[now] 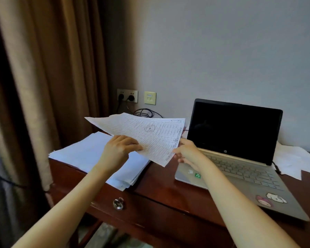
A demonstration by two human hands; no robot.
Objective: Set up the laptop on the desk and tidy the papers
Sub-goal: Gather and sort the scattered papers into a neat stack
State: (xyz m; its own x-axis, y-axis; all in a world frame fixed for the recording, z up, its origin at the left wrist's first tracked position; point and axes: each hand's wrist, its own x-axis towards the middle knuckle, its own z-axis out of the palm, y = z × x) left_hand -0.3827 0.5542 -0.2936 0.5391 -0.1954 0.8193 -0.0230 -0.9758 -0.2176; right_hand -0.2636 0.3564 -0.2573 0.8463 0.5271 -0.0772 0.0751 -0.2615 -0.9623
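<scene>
A silver laptop (240, 169) stands open on the right of the dark wooden desk (161, 192), its screen black and stickers on its palm rest. A stack of white papers (89, 156) lies on the desk's left end. Above it I hold several printed sheets (147, 133) with a table and a round stamp, lifted off the desk. My left hand (118, 149) grips their near left edge. My right hand (186, 151) pinches their near right corner, just in front of the laptop's left side.
More white paper (290, 158) lies behind the laptop at the right. Wall sockets (127, 95) with plugs and a coiled black cable (145, 112) sit at the back. A brown curtain (48, 86) hangs at the left. A drawer with a metal knob (118, 203) faces me.
</scene>
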